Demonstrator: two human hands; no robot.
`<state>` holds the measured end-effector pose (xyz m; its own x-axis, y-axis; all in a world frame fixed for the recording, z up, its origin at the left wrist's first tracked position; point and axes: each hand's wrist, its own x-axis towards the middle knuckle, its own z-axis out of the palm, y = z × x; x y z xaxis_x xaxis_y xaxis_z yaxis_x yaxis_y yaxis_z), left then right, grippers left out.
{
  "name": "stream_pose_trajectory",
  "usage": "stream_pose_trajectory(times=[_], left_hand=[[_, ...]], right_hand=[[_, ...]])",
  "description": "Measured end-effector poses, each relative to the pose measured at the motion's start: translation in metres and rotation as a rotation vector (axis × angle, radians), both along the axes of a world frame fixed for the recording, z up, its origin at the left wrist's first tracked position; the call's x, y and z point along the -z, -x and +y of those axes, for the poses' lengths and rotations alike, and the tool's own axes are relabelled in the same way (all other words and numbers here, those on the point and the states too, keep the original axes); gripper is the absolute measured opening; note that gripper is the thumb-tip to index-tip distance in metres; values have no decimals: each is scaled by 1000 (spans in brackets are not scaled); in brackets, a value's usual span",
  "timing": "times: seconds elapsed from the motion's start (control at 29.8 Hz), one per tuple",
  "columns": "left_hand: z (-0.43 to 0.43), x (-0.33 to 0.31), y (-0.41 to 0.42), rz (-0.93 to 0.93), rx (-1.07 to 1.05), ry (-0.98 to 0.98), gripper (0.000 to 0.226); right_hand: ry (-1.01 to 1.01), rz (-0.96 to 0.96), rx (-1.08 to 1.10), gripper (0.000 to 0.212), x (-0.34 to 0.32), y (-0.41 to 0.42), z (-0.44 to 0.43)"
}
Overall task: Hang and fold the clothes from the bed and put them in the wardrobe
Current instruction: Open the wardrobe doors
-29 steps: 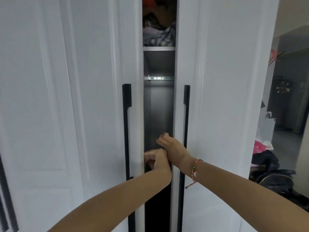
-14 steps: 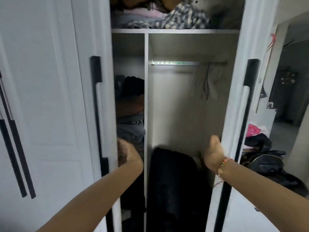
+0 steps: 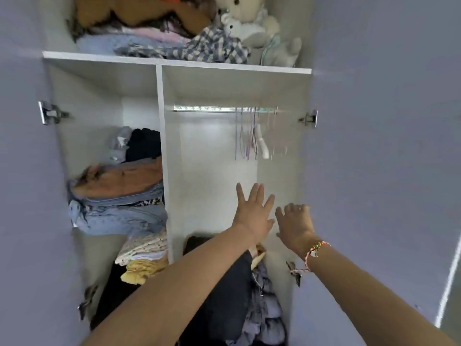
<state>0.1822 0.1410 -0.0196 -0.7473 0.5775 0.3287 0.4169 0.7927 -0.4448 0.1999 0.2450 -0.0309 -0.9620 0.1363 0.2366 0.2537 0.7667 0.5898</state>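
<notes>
Wardrobe [image 3: 159, 146] is standing with both doors swung wide; the clothes from the bed are not showing anywhere in the frame, so no garment is in hand yet. Left hand [image 3: 253, 213] is hovering centre frame inside the right compartment, fingers straight and spread, palm facing the back panel, holding nothing. Right hand [image 3: 295, 226] is hovering just beside it, slightly lower and to the right, fingers loosely bent and also holding nothing; a beaded bracelet [image 3: 315, 249] is sitting on that wrist. Empty hangers [image 3: 254, 132] are hanging bunched at the right end of the rail [image 3: 204, 109], directly above both hands in the frame. The rail's long axis is running left to right; the hangers are dropping straight down from it, hooks up. Left hand's fingertips are lying nearer the hanger bottoms than the right hand's. Judgement: taking a hanger is looking like the step in hand, calling for an upward lift off the rail. Folded piles [image 3: 117, 196] are filling the left compartment; a dark heap [image 3: 224, 295] is lying at the bottom, under the arms.
</notes>
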Motion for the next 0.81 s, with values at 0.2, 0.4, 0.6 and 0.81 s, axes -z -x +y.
stream_pose_trajectory(times=[0.2, 0.4, 0.6, 0.81], left_hand=[[15, 12, 23, -18, 20, -63, 63], [3, -6, 69, -36, -15, -107, 63], [-7, -32, 123, -100, -23, -212, 62], [1, -48, 184, -169, -33, -288, 63]], right_hand=[[175, 94, -134, 67, 0, -7, 42], [152, 202, -135, 63, -24, 14, 67], [26, 239, 72, 67, -39, 41, 74], [92, 284, 201, 66, -41, 58, 76]])
